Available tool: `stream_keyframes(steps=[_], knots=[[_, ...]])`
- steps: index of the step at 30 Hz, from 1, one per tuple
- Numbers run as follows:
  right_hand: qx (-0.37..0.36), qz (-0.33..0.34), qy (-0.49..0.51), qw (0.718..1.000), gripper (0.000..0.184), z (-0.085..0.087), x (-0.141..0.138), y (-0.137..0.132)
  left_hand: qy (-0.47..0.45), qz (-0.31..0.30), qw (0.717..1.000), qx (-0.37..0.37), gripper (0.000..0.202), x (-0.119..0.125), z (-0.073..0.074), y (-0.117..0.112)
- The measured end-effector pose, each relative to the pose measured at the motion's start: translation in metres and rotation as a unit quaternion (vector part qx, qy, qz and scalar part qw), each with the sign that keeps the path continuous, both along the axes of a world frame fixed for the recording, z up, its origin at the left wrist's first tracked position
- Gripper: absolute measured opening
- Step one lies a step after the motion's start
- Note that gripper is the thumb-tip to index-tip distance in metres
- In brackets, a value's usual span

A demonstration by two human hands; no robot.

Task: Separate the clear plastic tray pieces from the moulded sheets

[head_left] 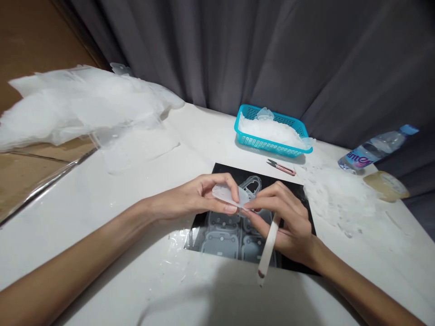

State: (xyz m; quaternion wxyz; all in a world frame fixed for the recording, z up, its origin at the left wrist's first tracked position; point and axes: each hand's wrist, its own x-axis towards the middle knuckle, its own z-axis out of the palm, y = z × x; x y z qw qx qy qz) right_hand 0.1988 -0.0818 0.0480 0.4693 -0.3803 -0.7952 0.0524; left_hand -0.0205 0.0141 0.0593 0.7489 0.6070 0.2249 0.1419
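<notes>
Between the thumb and fingers of my left hand (207, 194) is a small translucent white plastic piece (226, 194), tilted over a black mat. My right hand (288, 217) is closed, its fingertips pinching the near right edge of that piece. A slim white-handled tool (269, 249) is tucked in the same hand, pointing down toward me; its working end is hidden by the fingers. Beneath both hands, the black mat (295, 267) carries a sheet of clear moulded plastic shapes (220, 244). A looped clear part (253, 184) shows just behind the fingers.
A turquoise basket (239, 129) holds white pieces. Thread snips (281, 167) lie before it. Plastic scraps (340, 194), a water bottle (377, 149) and a yellowish tape roll (387, 185) are at right. A large heap of translucent sheets (84, 102) rises at left beside cardboard (41, 167).
</notes>
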Motion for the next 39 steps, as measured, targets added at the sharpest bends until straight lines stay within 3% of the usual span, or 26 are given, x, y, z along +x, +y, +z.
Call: stream_keyframes(steps=[10,26,33,36,39], knots=[[-0.015,0.017,0.027,0.999,0.019,-0.007,-0.002,0.001,-0.039,-0.026,0.997,-0.064,0.009,0.002,-0.010,-0.001],[-0.088,0.008,0.054,0.995,0.019,-0.019,0.006,0.005,0.027,0.029,0.999,0.000,0.026,0.003,-0.007,-0.003],[-0.137,-0.019,0.070,0.988,0.020,-0.026,0.007,0.008,0.001,0.018,1.000,-0.020,0.033,0.003,-0.007,-0.005],[-0.194,-0.064,0.085,0.975,0.026,-0.034,0.007,0.013,-0.010,0.029,0.999,0.011,0.034,0.004,-0.008,-0.004],[-0.241,-0.083,0.106,0.961,0.028,-0.041,0.009,0.017,0.023,0.077,0.992,0.094,0.037,0.006,-0.012,-0.002]])
